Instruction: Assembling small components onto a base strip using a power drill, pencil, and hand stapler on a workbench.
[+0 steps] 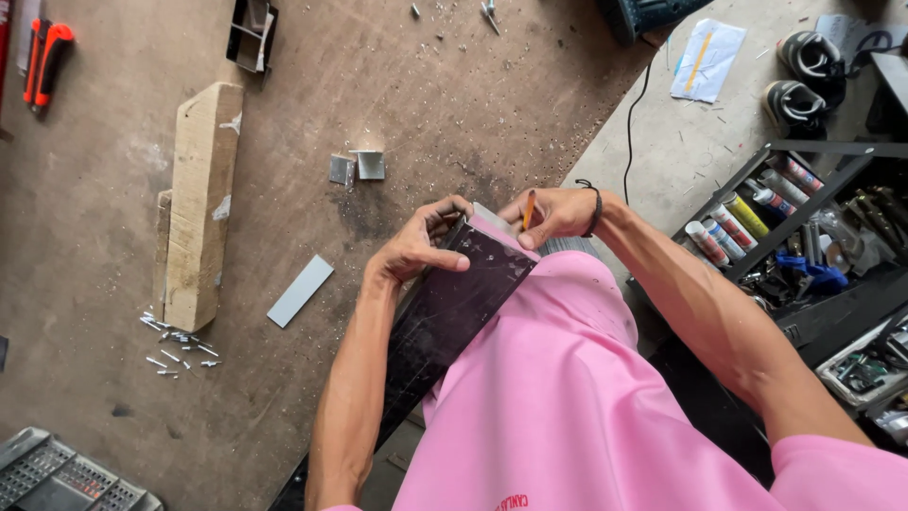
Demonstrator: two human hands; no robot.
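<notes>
I am holding a dark bar [445,312] at the centre of the frame, its long axis running from the lower left, against my pink shirt [567,397], up and right to its cut end between my two hands. My left hand [416,248] is gripping that upper end, my left fingers [445,260] wrapping over its top face and closing on it. My right hand [553,213] is sitting just right of the same end, touching it, its fingers pinching an orange pencil [528,210] that is pointing down at the bar's edge. Both hands are equally near the end; the rest of the bar is trailing back toward my body.

On the tabletop [113,189], two small metal pieces [357,167] are lying just above my left hand. A grey strip [300,290] is lying to the left, and a wood block [200,203] with loose screws [178,345] farther left. Tubes on a rack [747,218] are sitting at the right.
</notes>
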